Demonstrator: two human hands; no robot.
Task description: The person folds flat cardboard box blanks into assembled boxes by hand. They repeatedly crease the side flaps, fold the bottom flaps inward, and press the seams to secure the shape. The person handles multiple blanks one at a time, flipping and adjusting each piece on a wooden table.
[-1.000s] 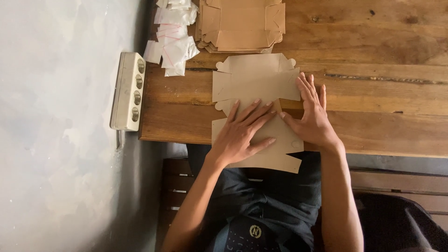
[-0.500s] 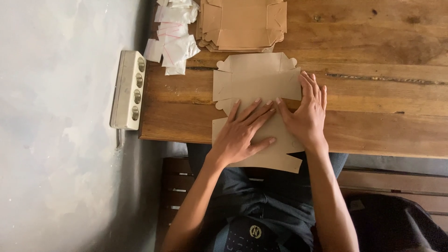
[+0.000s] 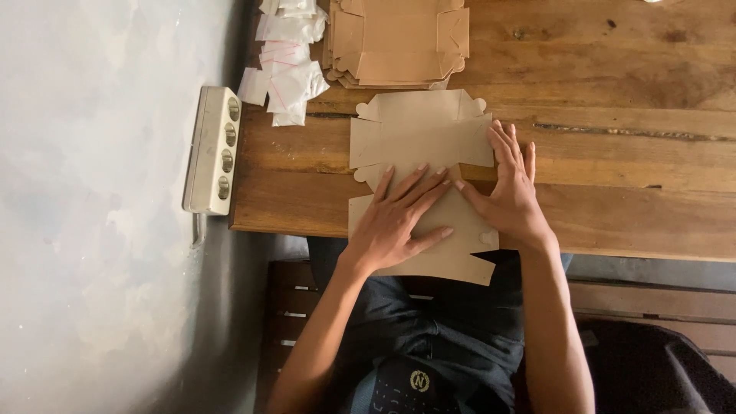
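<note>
A flat brown cardboard box blank [image 3: 420, 138] lies on the wooden table [image 3: 613, 176], its near part hanging over the table's front edge. My left hand [image 3: 399, 218] lies flat on the near panel with fingers spread. My right hand [image 3: 510, 192] presses flat on the blank's right side, its fingers along the right edge of the far panel and its thumb pointing left along the fold. Neither hand grips anything.
A stack of similar cardboard blanks [image 3: 399, 42] sits at the back of the table. Several small clear plastic bags [image 3: 287, 54] lie to its left. A white power strip [image 3: 215, 149] is mounted at the table's left end. A wooden bench [image 3: 652, 307] is below.
My right hand has slid a little left along the blank and its thumb has come in toward the fold. My left hand has stayed flat on the near panel.
</note>
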